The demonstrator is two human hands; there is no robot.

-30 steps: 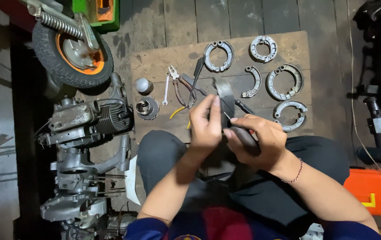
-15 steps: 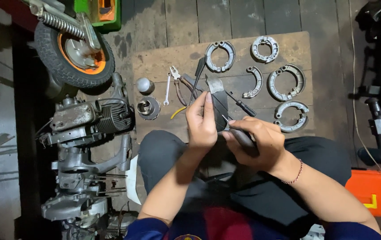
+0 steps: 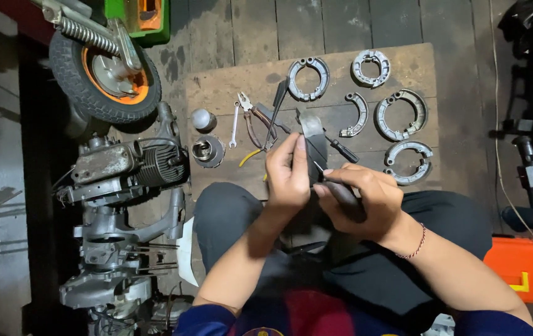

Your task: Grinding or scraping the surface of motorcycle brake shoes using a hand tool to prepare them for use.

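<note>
Orange case (image 3: 523,266) sits right; hands grip curved brake shoe (image 3: 313,134).

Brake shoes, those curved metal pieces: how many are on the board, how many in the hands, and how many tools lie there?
Brake shoe pairs on the board: 4
Single brake shoes on the board: 1
Brake shoes held in the left hand: 1
Hand tools on the board: 4
Total: 10

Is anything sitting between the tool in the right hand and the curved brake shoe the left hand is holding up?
Nothing visible does. The left hand holds the brake shoe upright over the lap, and the tool in the right hand points straight at its edge; whether the tip touches cannot be told.
</note>
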